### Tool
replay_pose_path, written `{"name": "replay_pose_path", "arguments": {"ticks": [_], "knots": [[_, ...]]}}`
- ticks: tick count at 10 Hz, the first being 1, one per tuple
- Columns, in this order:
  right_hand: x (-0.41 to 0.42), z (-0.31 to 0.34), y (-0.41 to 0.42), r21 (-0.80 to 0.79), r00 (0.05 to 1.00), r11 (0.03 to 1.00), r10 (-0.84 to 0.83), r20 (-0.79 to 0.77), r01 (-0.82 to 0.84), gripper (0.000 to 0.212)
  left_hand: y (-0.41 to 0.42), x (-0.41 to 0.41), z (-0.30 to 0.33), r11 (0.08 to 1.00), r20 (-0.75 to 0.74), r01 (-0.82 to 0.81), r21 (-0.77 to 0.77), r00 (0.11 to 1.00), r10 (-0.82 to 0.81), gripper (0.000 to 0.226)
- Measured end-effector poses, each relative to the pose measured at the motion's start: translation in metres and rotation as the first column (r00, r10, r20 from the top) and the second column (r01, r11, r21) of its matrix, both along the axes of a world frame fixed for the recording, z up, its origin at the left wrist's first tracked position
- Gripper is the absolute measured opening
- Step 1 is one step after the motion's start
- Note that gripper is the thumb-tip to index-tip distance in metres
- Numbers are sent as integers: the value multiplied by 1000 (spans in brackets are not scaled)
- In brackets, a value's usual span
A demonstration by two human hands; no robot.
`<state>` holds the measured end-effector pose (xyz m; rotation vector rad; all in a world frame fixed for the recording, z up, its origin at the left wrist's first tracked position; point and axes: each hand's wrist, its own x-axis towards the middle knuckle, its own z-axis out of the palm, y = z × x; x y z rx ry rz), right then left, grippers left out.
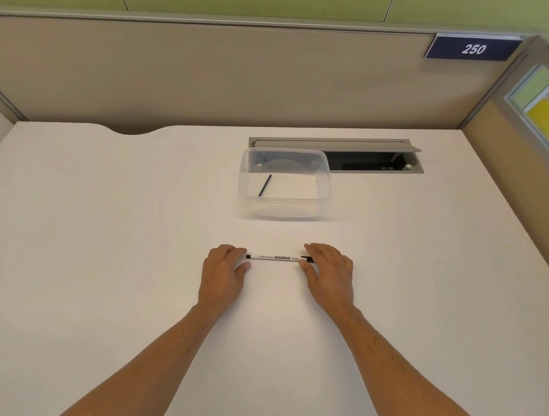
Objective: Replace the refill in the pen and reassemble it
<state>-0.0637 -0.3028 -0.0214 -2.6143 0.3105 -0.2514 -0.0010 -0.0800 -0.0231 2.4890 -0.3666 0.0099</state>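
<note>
Your two arms reach out over the white table. Your left hand pinches one end of the pen with thumb and fingers. Your right hand pinches the other end, by the black clip. You hold the pen flat, pointing from 9 to 3 o'clock, at or just above the table. Farther out at 12 o'clock sits a clear box. A thin dark refill lies inside it, on its left side.

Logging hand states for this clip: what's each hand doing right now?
Left hand: closed on the left end of the whiteboard marker.
Right hand: closed on the marker's capped right end.
</note>
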Motion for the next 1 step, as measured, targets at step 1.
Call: {"name": "replay_pose_path", "arguments": {"ticks": [1], "knots": [[-13,-6,0,-44,999,998,-40,25,41,40,5,-14,-6,999,73,-48,11,996,48,30]]}}
